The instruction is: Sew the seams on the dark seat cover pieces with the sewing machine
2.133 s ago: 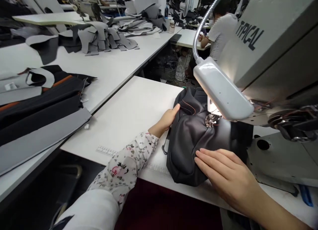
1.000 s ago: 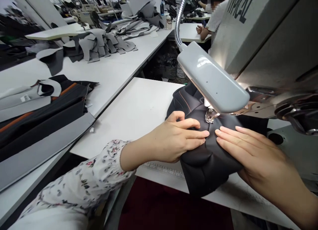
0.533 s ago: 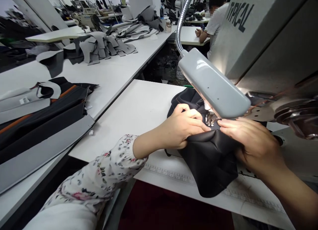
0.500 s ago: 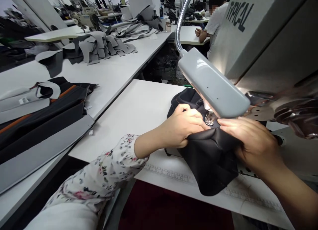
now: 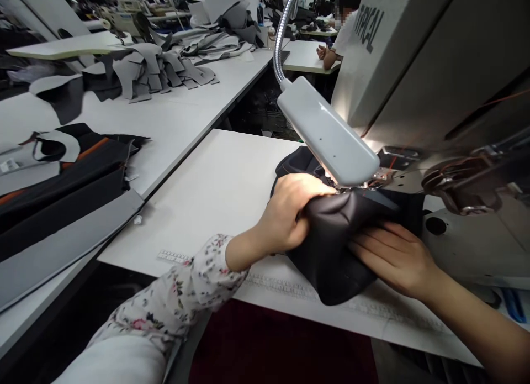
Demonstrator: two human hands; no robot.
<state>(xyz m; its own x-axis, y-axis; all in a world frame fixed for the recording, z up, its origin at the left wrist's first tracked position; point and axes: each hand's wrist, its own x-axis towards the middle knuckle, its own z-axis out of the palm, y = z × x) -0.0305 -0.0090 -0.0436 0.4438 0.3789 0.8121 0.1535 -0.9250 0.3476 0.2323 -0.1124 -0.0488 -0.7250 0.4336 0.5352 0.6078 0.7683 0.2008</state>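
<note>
Right hand [image 5: 397,259]: is resting lower than earlier, lying flat, unclosed, against black piece [image 5: 321,251].
Left hand [image 5: 285,210]: is pinching it, probably steering alone.
Black piece: is lying on tabletop [image 5: 199,174], near lamp [image 5: 329,132].

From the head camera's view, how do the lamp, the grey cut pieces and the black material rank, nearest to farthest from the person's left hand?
1. Black material: in the left hand.
2. Lamp: above and to the right.
3. Grey cut pieces: farther back, leftward.
</note>
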